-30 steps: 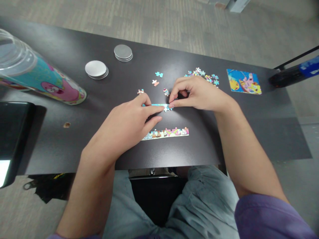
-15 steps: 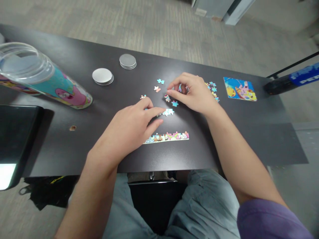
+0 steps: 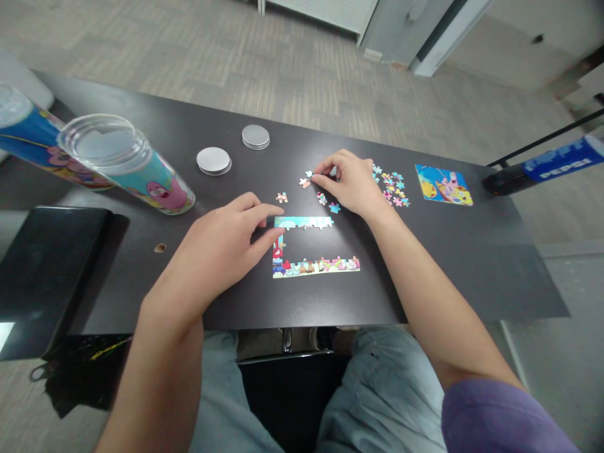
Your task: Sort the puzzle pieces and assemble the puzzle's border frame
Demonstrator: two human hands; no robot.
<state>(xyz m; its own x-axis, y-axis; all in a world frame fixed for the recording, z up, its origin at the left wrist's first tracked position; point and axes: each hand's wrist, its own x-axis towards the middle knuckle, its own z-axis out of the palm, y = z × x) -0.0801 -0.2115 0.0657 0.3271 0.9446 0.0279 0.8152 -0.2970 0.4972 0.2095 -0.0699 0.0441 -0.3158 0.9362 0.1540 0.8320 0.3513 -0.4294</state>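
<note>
Near the middle of the table, joined puzzle edge pieces (image 3: 311, 267) form a three-sided frame open on the right. My left hand (image 3: 236, 229) has its thumb and forefinger apart at the frame's upper left corner, with nothing between them. Beyond the frame, my right hand (image 3: 348, 179) pinches a small light-blue puzzle piece (image 3: 309, 173) at the fingertips. A pinkish puzzle piece (image 3: 304, 184) lies right against it. Close by are a blue puzzle piece (image 3: 335, 207), a multicoloured puzzle piece (image 3: 321, 198) and a reddish-white piece (image 3: 282, 197). My right palm hides part of the table.
Loose puzzle pieces (image 3: 394, 187) lie right of my right hand, beside a cartoon picture card (image 3: 444, 184). A Pepsi bottle (image 3: 542, 167) stands at the right. To the left are clear-topped cartoon tubes (image 3: 163, 185), round lids (image 3: 214, 160) and a black device (image 3: 42, 270).
My right hand has moved left and away from me, onto the light-blue piece. My left hand has drawn back left, uncovering the frame's left side. The camera view has shifted.
</note>
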